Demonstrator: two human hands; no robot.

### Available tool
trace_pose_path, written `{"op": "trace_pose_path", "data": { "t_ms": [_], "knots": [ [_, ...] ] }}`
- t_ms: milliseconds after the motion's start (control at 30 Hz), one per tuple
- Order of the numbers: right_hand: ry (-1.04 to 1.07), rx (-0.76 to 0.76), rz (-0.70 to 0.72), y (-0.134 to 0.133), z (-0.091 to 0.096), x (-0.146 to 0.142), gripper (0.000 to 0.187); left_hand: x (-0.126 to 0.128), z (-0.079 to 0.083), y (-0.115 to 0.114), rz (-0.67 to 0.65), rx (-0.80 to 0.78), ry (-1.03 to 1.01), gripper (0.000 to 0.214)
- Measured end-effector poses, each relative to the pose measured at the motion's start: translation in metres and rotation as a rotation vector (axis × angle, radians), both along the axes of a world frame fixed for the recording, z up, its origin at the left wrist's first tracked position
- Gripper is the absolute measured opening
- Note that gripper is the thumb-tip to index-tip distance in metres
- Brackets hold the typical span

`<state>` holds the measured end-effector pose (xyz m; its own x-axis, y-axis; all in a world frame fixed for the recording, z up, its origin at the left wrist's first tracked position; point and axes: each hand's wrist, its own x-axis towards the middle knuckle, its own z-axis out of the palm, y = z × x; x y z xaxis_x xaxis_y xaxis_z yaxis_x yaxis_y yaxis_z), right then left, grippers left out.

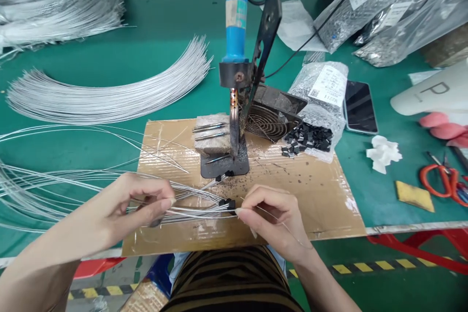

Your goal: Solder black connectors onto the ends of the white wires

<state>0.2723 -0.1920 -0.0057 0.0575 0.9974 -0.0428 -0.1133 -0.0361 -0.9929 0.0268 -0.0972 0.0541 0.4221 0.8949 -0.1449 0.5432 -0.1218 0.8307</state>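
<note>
My left hand (141,200) pinches a bundle of thin white wires (197,209) that fan off to the left. Several of the wire ends carry small black components (227,203). My right hand (272,217) is closed in a pinch at those black ends and also holds a thin solder wire (283,224) that trails back over the wrist. Both hands hover over a taped cardboard mat (321,195). Just beyond them stands a blue-handled soldering iron (236,14) clamped tip-down in a dark metal stand (224,165).
Curved bundles of white wire (109,92) lie left on the green table. A pile of small black parts (307,139) spills from a plastic bag beside a small fan (268,119). A phone (360,107), tissue, yellow sponge (415,196) and orange scissors (440,180) sit right.
</note>
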Motion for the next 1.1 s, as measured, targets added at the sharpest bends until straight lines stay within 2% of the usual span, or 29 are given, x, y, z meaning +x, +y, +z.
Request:
{"op": "trace_pose_path", "data": {
  "t_ms": [100,200,300,400,533,600,667,733,900,1100],
  "knots": [
    [0.004,-0.056,-0.009,0.001,0.001,-0.002,0.029,0.019,-0.001,-0.01,-0.029,0.006,0.003,0.029],
    [0.007,-0.046,-0.006,0.003,0.002,-0.004,0.032,0.032,-0.007,-0.022,-0.089,0.008,0.006,0.02],
    [-0.002,-0.03,-0.012,0.004,0.001,-0.006,0.032,0.037,-0.015,-0.032,-0.186,-0.021,0.05,0.013],
    [-0.075,-0.036,0.001,0.003,0.0,-0.005,0.034,0.037,-0.022,-0.031,-0.21,-0.132,0.061,0.018],
    [-0.302,0.009,-0.016,0.004,-0.004,0.019,0.032,0.034,-0.028,-0.022,-0.175,-0.296,-0.019,0.034],
    [-0.432,0.009,-0.147,0.009,-0.007,0.042,0.03,0.033,-0.031,-0.019,-0.121,-0.311,-0.083,0.032],
    [-0.622,0.024,-0.318,0.016,-0.012,0.067,0.019,0.033,-0.034,-0.019,-0.058,-0.297,-0.143,0.027],
    [-0.808,0.042,-0.369,0.024,-0.018,0.088,0.014,0.034,-0.035,-0.021,-0.002,-0.295,-0.189,0.021],
    [-1.133,0.146,-0.323,0.036,-0.032,0.103,0.016,0.038,-0.031,-0.023,0.078,-0.289,-0.249,0.013],
    [-1.322,0.272,-0.274,0.034,-0.036,0.101,0.017,0.04,-0.033,-0.024,0.139,-0.268,-0.284,0.006]
  ]
}}
